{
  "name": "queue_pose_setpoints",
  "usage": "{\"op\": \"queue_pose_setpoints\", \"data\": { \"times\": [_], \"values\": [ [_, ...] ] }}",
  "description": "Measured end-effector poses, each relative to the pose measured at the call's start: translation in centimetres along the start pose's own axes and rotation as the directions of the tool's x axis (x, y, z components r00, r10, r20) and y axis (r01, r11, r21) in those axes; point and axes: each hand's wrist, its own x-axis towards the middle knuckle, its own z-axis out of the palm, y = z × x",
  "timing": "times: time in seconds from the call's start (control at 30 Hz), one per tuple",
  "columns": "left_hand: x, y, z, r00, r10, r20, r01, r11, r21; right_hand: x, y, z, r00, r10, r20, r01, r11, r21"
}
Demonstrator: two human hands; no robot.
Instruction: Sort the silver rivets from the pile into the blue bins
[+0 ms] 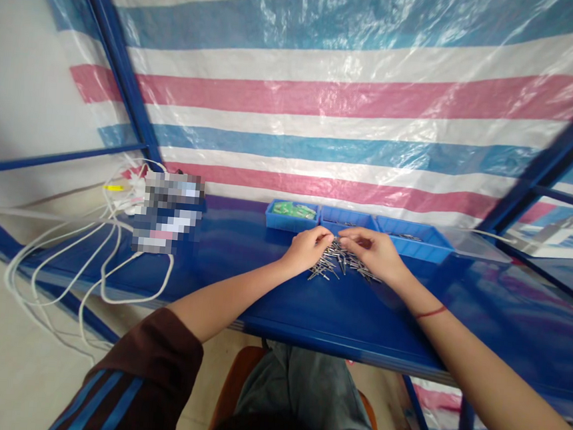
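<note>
A loose pile of thin metal rivets [325,265] lies on the blue tabletop, spread under and between my two hands. My left hand [308,247] is at the pile's left side, thumb and forefinger pinched together. From the right, my right hand [376,251] reaches over the pile with thumb and fingers bent into a pinch, its tips close to those of the left. Whatever either pinch holds is too small to make out. Just behind the hands stand a blue bin with green packets [293,209], a middle blue bin [349,217] and a right blue bin [415,239] holding a few metal pieces.
White cables [108,246] tangle at the left and hang over the edge of the blue table [241,271]. Blurred-out items [169,211] lie beside them. Blue posts [114,59] frame a striped plastic sheet [327,98] behind. A white device [560,235] is at far right.
</note>
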Motion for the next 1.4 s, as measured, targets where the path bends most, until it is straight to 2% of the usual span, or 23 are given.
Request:
{"op": "queue_pose_setpoints", "data": {
  "times": [0.13, 0.2, 0.47, 0.57, 0.67, 0.73, 0.8, 0.87, 0.9, 0.97, 1.0, 1.03, 1.07, 1.1, 1.17, 1.27, 1.33, 1.4],
  "values": [
    [0.1, 0.2, -0.1, 1.0, 0.002, 0.03, 0.0, 0.998, -0.061, 0.0, -0.4, 0.1, 0.998, 0.056, 0.0, -0.055, 0.982, 0.183],
    [0.0, 0.4, -0.1, 0.999, 0.005, 0.043, -0.002, 0.997, -0.081, 0.0, -0.5, 0.1, 0.999, 0.047, -0.006, -0.045, 0.979, 0.2],
    [-0.2, 0.7, 0.1, 0.992, 0.114, 0.057, -0.103, 0.981, -0.165, -0.1, -0.4, 0.2, 0.996, -0.068, -0.058, 0.068, 0.998, 0.002],
    [0.0, 0.5, 0.1, 0.992, 0.112, -0.051, -0.119, 0.979, -0.166, -0.2, -0.4, 0.2, 0.987, -0.112, -0.116, 0.103, 0.991, -0.082],
    [0.2, 0.3, 0.1, 0.983, 0.127, -0.13, -0.143, 0.982, -0.124, -0.1, -0.5, 0.1, 0.98, -0.168, -0.108, 0.141, 0.965, -0.22],
    [0.1, 0.3, 0.0, 0.983, 0.128, -0.132, -0.138, 0.988, -0.068, 0.1, -0.3, -0.2, 0.983, -0.149, -0.106, 0.117, 0.958, -0.261],
    [0.0, 0.3, 0.0, 0.989, 0.111, -0.095, -0.11, 0.994, 0.012, 0.4, 0.1, -0.8, 0.981, -0.049, -0.186, 0.01, 0.979, -0.205],
    [-0.3, 0.4, -0.1, 0.995, 0.098, -0.016, -0.095, 0.989, 0.117, 0.9, 0.8, -1.7, 0.931, 0.105, -0.349, -0.128, 0.991, -0.045],
    [-0.5, 0.5, -0.1, 0.995, 0.097, 0.037, -0.102, 0.98, 0.173, 1.1, 1.1, -2.3, 0.877, 0.186, -0.443, -0.178, 0.982, 0.06],
    [-0.8, 0.7, -0.2, 0.984, 0.097, 0.151, -0.136, 0.953, 0.271, 1.4, 1.8, -3.5, 0.728, 0.342, -0.594, -0.21, 0.936, 0.281],
    [-0.9, 0.8, -0.3, 0.974, 0.096, 0.206, -0.158, 0.938, 0.309, 1.5, 2.0, -4.1, 0.664, 0.411, -0.624, -0.208, 0.904, 0.373],
    [-1.0, 0.9, -0.3, 0.963, 0.091, 0.253, -0.176, 0.925, 0.336, 1.5, 2.1, -4.6, 0.623, 0.469, -0.625, -0.207, 0.87, 0.447],
    [-1.1, 1.0, -0.3, 0.953, 0.085, 0.291, -0.19, 0.915, 0.355, 1.5, 2.2, -5.0, 0.605, 0.514, -0.608, -0.211, 0.84, 0.501],
    [-1.1, 1.1, -0.4, 0.945, 0.077, 0.317, -0.197, 0.908, 0.369, 1.5, 2.2, -5.3, 0.602, 0.545, -0.584, -0.217, 0.815, 0.537],
    [-1.1, 1.3, -0.4, 0.94, 0.068, 0.334, -0.202, 0.9, 0.386, 1.4, 2.0, -5.4, 0.624, 0.562, -0.543, -0.221, 0.794, 0.567],
    [-1.0, 1.4, -0.5, 0.944, 0.08, 0.319, -0.211, 0.892, 0.399, 1.3, 1.7, -4.7, 0.688, 0.492, -0.533, -0.201, 0.835, 0.512],
    [-1.1, 1.4, -0.5, 0.945, 0.094, 0.312, -0.223, 0.885, 0.41, 1.2, 1.5, -4.2, 0.748, 0.396, -0.532, -0.209, 0.902, 0.378],
    [-1.2, 1.5, -0.4, 0.945, 0.112, 0.306, -0.239, 0.877, 0.417, 1.1, 1.3, -3.8, 0.835, 0.269, -0.48, -0.222, 0.963, 0.152]
  ]
}}
